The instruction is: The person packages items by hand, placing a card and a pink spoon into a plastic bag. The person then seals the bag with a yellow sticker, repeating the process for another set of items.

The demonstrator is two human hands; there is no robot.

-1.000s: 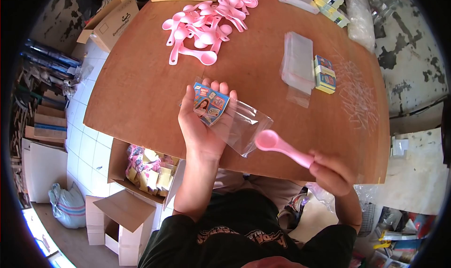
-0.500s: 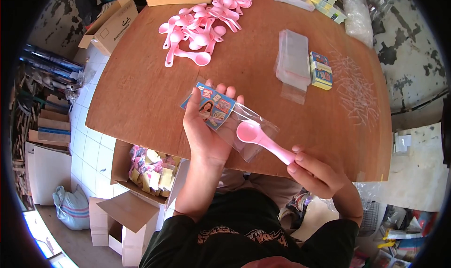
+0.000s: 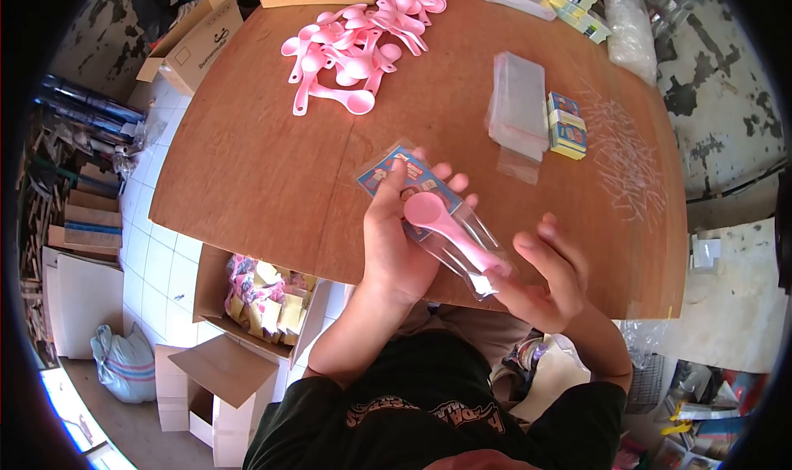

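Note:
My left hand (image 3: 394, 251), palm up, grips a clear plastic bag (image 3: 481, 229) with its thumb on top. A blue printed card (image 3: 437, 183) shows through the bag, partly covered by the thumb. A pink measuring spoon (image 3: 450, 229) lies lengthwise along the bag and appears to be inside it, its bowl over the card. My right hand (image 3: 551, 282) is at the bag's near end with its fingers spread. One of its digits touches the tip of the spoon's handle without wrapping round it.
Pink spoons (image 3: 355, 62) lie heaped at the back of the wooden table (image 3: 247, 165). Flat clear bags (image 3: 517, 103), a banded card stack (image 3: 567, 125) and scattered thin clear sticks (image 3: 623, 157) lie to the right. An open carton (image 3: 213, 284) of packed items stands below the left edge.
The spoon has moved left and farther along the bag, its bowl now over the card. My left hand has shifted right with the bag. My right hand has released its pinch on the handle.

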